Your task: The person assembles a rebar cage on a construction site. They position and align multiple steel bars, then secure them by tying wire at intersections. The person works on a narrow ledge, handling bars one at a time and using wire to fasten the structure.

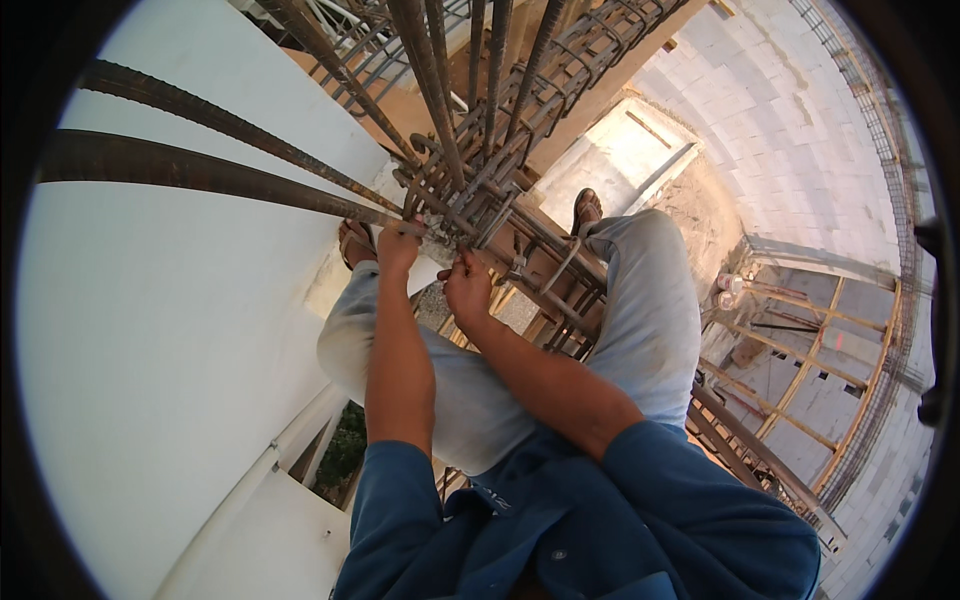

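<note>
My left hand (398,248) is closed at the foot of the upright ribbed steel bars (200,175), beside the white wall. What its fingers grip is too small to make out. Slightly lower and to the right, my right hand (467,287) is curled with its fingertips pressed together, near the edge of the rebar cage (535,255). Anything it pinches is hidden by the fingers. Between and just beyond both hands, bent stirrups and bars cross at a joint (455,215).
My sandalled feet (588,212) rest on either side of the cage, knees apart. More vertical bars (490,80) rise ahead. The white wall (150,330) stands close at left. A drop opens at right, down to timber framing (810,350) and buckets (728,290).
</note>
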A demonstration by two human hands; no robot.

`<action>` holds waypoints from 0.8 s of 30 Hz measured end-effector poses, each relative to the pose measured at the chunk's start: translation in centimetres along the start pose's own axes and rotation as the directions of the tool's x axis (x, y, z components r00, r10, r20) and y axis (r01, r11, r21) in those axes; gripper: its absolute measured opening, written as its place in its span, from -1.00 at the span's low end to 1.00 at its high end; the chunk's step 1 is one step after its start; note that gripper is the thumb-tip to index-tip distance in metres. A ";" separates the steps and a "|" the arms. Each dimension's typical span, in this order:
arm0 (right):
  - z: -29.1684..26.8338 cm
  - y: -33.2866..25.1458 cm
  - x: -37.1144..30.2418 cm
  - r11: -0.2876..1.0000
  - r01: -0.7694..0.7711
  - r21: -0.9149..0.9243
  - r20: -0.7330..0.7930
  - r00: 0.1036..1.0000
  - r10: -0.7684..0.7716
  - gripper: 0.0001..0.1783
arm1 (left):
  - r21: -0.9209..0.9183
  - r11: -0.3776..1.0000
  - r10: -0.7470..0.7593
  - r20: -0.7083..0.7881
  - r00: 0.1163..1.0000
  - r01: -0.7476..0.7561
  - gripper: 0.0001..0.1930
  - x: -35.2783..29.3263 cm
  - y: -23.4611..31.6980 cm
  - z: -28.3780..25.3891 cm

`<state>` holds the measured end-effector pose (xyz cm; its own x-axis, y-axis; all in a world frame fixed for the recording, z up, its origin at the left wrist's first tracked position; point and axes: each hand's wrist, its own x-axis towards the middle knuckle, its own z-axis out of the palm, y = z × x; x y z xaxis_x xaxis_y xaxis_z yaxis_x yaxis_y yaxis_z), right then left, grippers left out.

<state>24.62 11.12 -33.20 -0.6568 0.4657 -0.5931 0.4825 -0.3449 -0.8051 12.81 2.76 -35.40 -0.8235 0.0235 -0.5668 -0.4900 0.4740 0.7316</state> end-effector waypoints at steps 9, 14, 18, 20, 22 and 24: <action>0.8 -1.3 -0.6 0.938 -0.256 0.233 0.055 0.967 0.250 -0.62 | -0.301 0.945 -0.089 0.143 0.986 0.129 -0.55 -1.7 2.5 -0.2; 0.8 -0.6 0.0 0.992 -0.125 -0.005 -0.033 0.992 0.125 -0.59 | -0.153 0.979 -0.098 0.224 0.970 0.135 -0.48 -1.5 3.1 -0.8; 0.6 -0.3 0.6 0.868 0.170 -0.466 0.005 0.982 -0.190 -0.45 | -0.134 0.990 -0.008 0.240 0.971 0.041 -0.49 -1.1 2.8 -0.9; 0.4 -0.9 0.9 0.799 0.176 -0.575 -0.001 0.977 -0.215 -0.32 | -0.153 0.988 0.034 0.282 0.959 0.010 -0.55 -0.9 2.8 -1.1; 0.0 -1.6 1.0 0.830 0.073 -0.553 -0.085 0.986 -0.143 -0.18 | -0.096 0.994 -0.012 0.312 0.950 0.044 -0.62 -0.8 2.9 -1.5; -0.3 -2.4 1.0 0.826 0.039 -0.562 -0.079 0.992 -0.101 -0.13 | 0.032 0.996 -0.084 0.344 0.935 0.077 -0.71 -0.8 3.1 -2.0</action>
<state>22.93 12.63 -31.86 -0.6542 0.5611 -0.5072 0.6986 0.1914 -0.6894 11.38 2.49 -31.89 -0.6311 0.2849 -0.7215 -0.5425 0.5027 0.6730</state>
